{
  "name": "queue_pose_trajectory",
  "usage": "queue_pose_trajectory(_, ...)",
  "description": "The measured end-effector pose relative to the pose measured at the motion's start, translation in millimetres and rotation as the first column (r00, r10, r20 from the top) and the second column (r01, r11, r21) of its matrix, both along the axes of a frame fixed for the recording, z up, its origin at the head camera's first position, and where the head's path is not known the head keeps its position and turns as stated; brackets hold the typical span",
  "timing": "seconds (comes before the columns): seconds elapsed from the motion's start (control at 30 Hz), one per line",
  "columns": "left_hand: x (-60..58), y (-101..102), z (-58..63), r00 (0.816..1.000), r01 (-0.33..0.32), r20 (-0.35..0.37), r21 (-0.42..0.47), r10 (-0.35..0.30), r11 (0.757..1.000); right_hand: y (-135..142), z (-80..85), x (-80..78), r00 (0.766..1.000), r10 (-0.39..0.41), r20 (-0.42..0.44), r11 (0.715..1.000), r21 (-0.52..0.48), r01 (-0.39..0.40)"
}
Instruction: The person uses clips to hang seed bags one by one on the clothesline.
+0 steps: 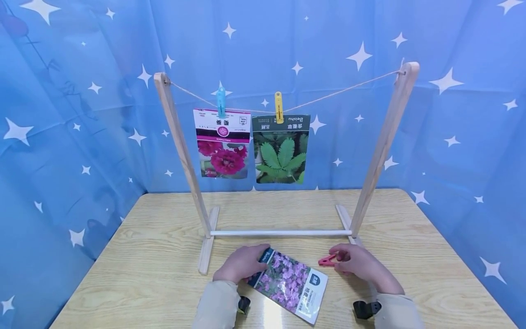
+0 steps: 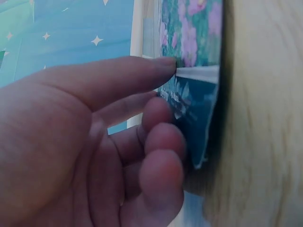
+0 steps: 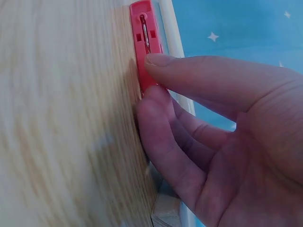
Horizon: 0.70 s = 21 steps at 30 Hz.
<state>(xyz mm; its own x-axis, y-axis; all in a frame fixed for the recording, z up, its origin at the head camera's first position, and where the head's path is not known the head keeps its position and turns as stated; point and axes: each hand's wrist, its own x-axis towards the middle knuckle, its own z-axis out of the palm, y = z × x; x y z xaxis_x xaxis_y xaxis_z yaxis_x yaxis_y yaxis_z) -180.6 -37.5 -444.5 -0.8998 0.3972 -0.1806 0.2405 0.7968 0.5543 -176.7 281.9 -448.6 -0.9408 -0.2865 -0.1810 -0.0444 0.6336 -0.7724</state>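
Head view: pinching the purple-flower packet (image 1: 285,281) by its dark end with fingers of the left hand (image 1: 241,263), low at the worktop (image 1: 144,256), probably to leave its picture uncovered; gripping a red clothespin (image 1: 326,262) with fingers of the right hand (image 1: 359,261), perhaps to keep one end free.

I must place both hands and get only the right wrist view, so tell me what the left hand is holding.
Observer: The left hand holds a purple-flower packet near its dark end.
Operator: Now tell me if anything hangs above the table.
Observer: Yes: a magenta-flower packet and a green-leaf packet hang side by side from a string.
Operator: Name what fastens each one.
Observer: A blue clip fastens the magenta one, a yellow clip the green one.
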Motion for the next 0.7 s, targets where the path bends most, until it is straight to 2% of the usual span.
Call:
queue_pose_trajectory(0.33, 0.9, 1.2, 3.2, 0.999, -0.003, -0.04, -0.027, 0.002, 1.0, -2.6, -1.2, -0.6, 0.998, 0.032, -0.047, 0.996, 0.079, -0.029)
queue_pose_trajectory(0.43, 1.2, 1.2, 3.7, 1.0, -0.016, -0.024, -0.015, 0.015, 1.0, -3.3, -1.8, -1.1, 0.998, 0.025, -0.063, 0.993, 0.12, -0.018)
queue_pose_trajectory(0.57, 2.1, 0.9, 4.2, 0.999, -0.046, 0.024, 0.02, 0.045, 0.999, -3.9, -0.7, -0.6, 0.999, 0.008, -0.041, 0.994, 0.11, -0.003)
queue_pose_trajectory(0.7, 2.8, 0.5, 4.8, 0.998, -0.054, 0.033, 0.033, 0.053, 0.998, -3.1, 0.7, 0.7, 0.999, 0.025, -0.025, 0.998, 0.057, -0.023)
